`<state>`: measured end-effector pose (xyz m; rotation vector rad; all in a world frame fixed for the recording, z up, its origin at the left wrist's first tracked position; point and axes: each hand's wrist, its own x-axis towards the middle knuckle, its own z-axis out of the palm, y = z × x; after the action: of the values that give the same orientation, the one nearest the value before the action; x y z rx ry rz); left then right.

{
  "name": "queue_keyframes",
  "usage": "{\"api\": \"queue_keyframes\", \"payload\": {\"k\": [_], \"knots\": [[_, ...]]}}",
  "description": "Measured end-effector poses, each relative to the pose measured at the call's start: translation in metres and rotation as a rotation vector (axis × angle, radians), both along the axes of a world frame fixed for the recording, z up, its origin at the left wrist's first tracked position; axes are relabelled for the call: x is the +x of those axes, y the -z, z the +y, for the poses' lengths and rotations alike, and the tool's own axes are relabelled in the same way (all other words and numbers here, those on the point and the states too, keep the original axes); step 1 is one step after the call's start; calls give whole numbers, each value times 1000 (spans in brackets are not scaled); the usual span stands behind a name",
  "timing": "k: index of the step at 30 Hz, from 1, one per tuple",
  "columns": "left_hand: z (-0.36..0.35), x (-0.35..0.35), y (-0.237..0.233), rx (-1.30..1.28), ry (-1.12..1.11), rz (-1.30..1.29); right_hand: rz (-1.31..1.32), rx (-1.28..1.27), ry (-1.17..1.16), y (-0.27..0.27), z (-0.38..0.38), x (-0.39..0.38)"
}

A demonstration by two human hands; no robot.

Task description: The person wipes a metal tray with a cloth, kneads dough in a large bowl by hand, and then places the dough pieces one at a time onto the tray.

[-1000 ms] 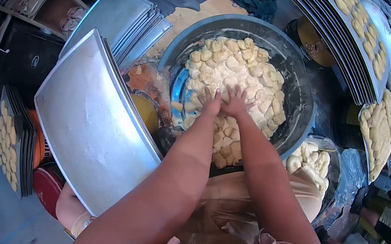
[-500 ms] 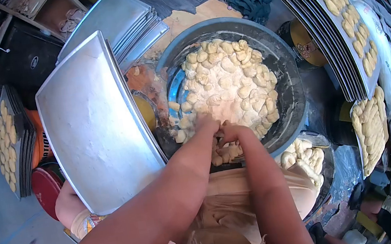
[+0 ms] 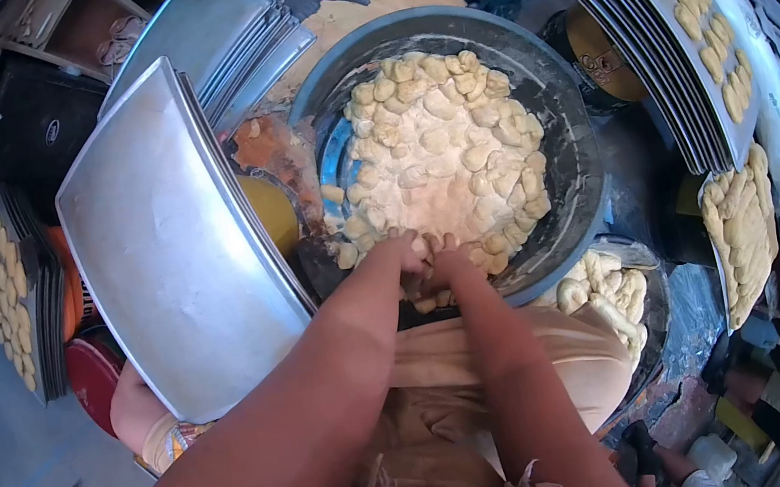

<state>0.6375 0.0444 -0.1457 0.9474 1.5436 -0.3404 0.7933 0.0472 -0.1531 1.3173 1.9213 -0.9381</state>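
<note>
A large dark round basin (image 3: 570, 151) holds a mound of small pale dough pieces (image 3: 435, 141), dusted with flour toward the middle. At the basin's near side, my left hand (image 3: 412, 256) and my right hand (image 3: 442, 264) are close together, touching. The fingers of both are curled in among the dough pieces by the near wall. Whatever lies between them is mostly covered by the hands themselves. A few dough pieces show just below my right hand.
Left of the basin leans a stack of metal trays (image 3: 164, 247), with more trays (image 3: 198, 40) behind. On the right, stacked trays (image 3: 643, 44) carry shaped dough. A container of dough ropes (image 3: 610, 296) stands beside my right knee. Another tray of dough (image 3: 743, 241) sits beyond.
The camera view has shifted slightly, moving the basin up and left in the picture. My hands have drawn closer together at the near side, with the fingers deeper among the dough pieces.
</note>
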Motion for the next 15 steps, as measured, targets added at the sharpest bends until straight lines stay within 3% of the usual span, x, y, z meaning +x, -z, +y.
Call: {"api": "queue_keyframes", "payload": {"k": [4,7,11,15], "knots": [[-8,29,-55,95,48,337,-159,108,16,-23,-1,-23],[-9,27,-31,215,95,373,-81,82,44,-47,11,-29],[-2,18,0,294,-89,235,80,166,91,0,15,-19],[13,18,-3,494,-185,163,289,158,258,-13,37,-11]]}}
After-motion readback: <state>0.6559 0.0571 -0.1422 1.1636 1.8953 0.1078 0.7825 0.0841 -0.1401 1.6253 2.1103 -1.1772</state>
